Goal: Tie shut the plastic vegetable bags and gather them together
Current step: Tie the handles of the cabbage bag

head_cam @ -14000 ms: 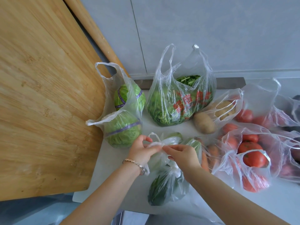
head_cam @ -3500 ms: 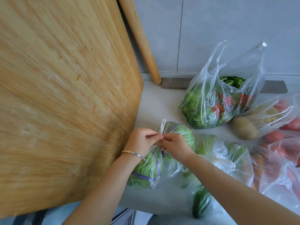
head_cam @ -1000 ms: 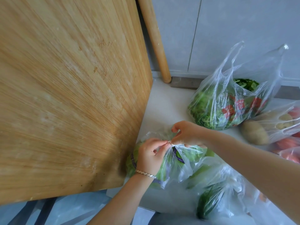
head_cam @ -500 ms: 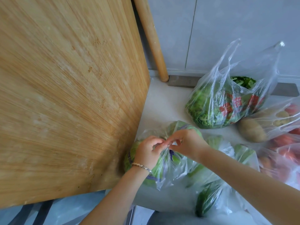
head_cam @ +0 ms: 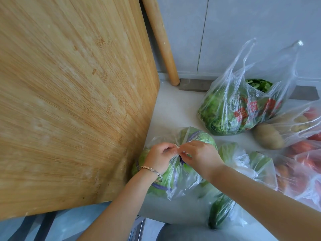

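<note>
A clear plastic bag holding two green cabbages (head_cam: 173, 178) lies on the white counter beside the big wooden board. My left hand (head_cam: 160, 158), a bracelet at its wrist, and my right hand (head_cam: 199, 156) meet above it, each pinching the bag's twisted handles where they join. To the right lies a bag of green cucumbers (head_cam: 224, 208) with a knot at its top. Behind stands a bag of leafy greens (head_cam: 238, 112), its handles open and upright. Bags of potatoes (head_cam: 284, 129) and tomatoes (head_cam: 305, 162) lie at the right edge.
A large wooden cutting board (head_cam: 73, 101) leans upright at the left, touching the cabbage bag. A wooden rolling pin (head_cam: 163, 42) leans against the grey wall behind. The counter's front edge (head_cam: 173, 221) runs just below the bags.
My hands have stayed together at the cabbage bag's handles, working the twisted plastic; the right hand came back down next to the left. The bag itself stays beside the board.
</note>
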